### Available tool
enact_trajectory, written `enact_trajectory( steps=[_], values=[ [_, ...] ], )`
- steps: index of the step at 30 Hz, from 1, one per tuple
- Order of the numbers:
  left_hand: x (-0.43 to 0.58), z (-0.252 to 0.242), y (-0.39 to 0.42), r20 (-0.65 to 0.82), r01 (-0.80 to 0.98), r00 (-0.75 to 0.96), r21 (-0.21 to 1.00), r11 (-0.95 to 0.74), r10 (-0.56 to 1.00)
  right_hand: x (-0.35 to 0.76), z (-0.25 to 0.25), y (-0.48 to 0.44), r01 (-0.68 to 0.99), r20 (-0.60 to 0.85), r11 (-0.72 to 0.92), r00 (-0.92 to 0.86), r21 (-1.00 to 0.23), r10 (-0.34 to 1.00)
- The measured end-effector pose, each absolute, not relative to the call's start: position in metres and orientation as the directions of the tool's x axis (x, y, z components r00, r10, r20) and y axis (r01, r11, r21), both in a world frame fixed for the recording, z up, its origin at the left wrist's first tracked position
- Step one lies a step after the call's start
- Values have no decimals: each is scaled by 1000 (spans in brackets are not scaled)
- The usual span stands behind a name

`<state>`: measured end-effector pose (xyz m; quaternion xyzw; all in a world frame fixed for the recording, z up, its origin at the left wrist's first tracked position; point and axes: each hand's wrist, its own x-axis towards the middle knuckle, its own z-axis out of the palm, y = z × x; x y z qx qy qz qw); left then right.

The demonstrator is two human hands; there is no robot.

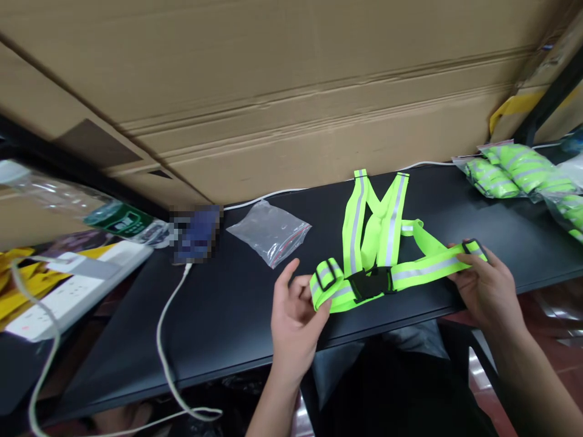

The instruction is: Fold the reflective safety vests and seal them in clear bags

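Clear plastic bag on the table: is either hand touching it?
No, the clear plastic bag lies apart on the black table; the left hand and right hand hold the green harness.

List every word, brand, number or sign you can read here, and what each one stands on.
No text can be read with certainty.
Green label on the bottle: white marking, too blurred to read.
White power strip: small marks by the sockets, too small to read.
Phone-like object: pixelated, nothing readable.
Reflective straps: no lettering visible.
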<state>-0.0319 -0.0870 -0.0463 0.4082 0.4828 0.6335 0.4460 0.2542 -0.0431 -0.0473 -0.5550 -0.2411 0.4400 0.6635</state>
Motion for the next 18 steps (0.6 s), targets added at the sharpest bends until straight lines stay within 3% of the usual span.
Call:
enact_trajectory(
  steps=[6,9,11,14,16,18],
  values=[
    [-34,-42,-91,-82,-452,-388,885,-112,918,271,-46,-49,9,-61,-83,608,-996,792],
    [-34,-38,-91,-151,-495,-430,864,-92,890,279,-44,-54,280,81,-124,619,-952,781],
    [-33,-37,-91,-140,-475,-447,874,-102,883,283,-44,-59,541,219,-178,589,-822,778],
    [-31,-40,-93,-95,-397,-469,911,-114,878,283,-43,-63,855,431,-187,418,-483,799],
    [-30,-44,-94,-74,-338,-485,935,-109,872,278,-40,-64,936,543,-87,271,-340,795],
    [-28,-48,-95,-45,-287,-502,951,-117,863,270,-34,-61,958,599,42,144,-285,788]
  ],
)
